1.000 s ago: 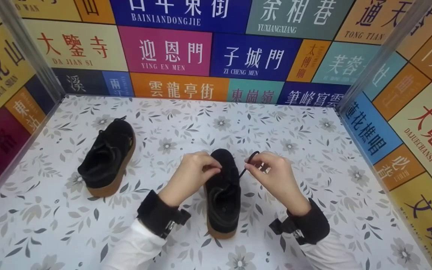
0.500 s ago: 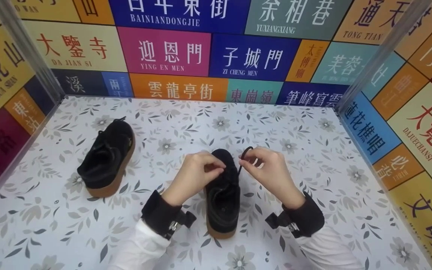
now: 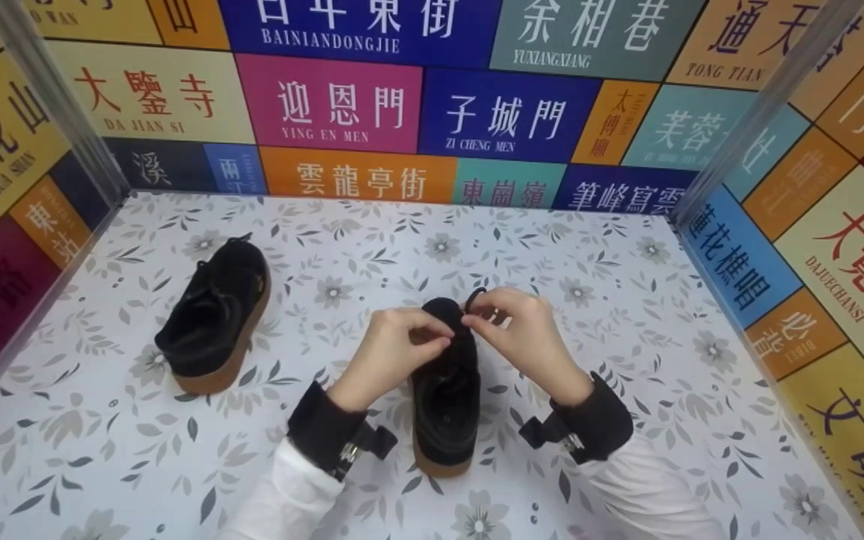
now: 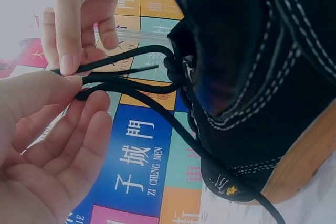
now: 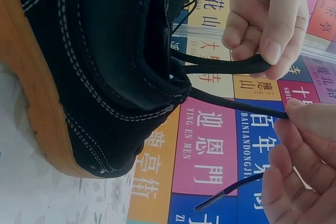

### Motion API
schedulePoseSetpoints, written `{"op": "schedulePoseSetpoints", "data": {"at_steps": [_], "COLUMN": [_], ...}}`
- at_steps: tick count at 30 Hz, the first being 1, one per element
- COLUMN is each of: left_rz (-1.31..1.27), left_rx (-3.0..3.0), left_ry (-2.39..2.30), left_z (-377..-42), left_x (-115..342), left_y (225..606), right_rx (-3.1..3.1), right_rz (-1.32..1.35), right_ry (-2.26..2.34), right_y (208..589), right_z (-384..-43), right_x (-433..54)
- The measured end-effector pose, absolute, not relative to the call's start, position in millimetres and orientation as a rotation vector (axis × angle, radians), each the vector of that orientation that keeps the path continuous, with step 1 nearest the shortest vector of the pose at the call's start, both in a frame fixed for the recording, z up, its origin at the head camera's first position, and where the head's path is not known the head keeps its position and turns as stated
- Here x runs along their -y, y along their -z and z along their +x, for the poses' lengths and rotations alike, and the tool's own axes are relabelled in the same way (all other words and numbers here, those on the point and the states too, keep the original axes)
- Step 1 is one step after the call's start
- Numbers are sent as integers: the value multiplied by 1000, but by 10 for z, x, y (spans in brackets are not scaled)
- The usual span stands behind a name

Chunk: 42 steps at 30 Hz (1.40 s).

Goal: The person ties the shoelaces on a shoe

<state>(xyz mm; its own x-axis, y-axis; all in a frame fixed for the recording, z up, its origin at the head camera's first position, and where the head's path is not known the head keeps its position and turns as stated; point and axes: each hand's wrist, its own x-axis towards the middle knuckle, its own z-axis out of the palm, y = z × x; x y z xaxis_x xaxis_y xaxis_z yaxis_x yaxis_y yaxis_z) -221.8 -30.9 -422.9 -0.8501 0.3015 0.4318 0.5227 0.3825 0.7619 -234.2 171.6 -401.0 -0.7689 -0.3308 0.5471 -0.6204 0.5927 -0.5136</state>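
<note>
A black shoe with a tan sole stands in front of me, toe pointing away. Over its toe, my left hand pinches a loop of black shoelace between thumb and index finger. Just to its right, my right hand pinches the other shoelace, whose tipped end hangs loose below the fingers. Both laces run taut from a knot at the shoe's throat. In the left wrist view the fingertips of the two hands are close together.
A matching black shoe stands to the left, its laces tied. The table has a floral cover. Panels with coloured sign prints enclose the back and both sides.
My right hand has moved left and slightly away from me, bringing its lace over the shoe beside the left hand. The left hand has shifted only slightly right; both shoes stay put.
</note>
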Motion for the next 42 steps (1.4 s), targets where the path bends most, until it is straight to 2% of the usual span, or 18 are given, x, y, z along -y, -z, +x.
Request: {"op": "schedulePoseSetpoints", "data": {"at_steps": [23, 42], "left_rz": [-761, -758], "left_rx": [2429, 2440], "left_ry": [1461, 1470], "left_z": [-2181, -2191], "left_x": [310, 300], "left_y": [4242, 4250], "right_rx": [2520, 2749], "right_rz": [1024, 1072], "right_ry": [-1337, -1385], "right_y": [4309, 4533], "right_z": [-2733, -2835], "right_x": [-1441, -1422]}}
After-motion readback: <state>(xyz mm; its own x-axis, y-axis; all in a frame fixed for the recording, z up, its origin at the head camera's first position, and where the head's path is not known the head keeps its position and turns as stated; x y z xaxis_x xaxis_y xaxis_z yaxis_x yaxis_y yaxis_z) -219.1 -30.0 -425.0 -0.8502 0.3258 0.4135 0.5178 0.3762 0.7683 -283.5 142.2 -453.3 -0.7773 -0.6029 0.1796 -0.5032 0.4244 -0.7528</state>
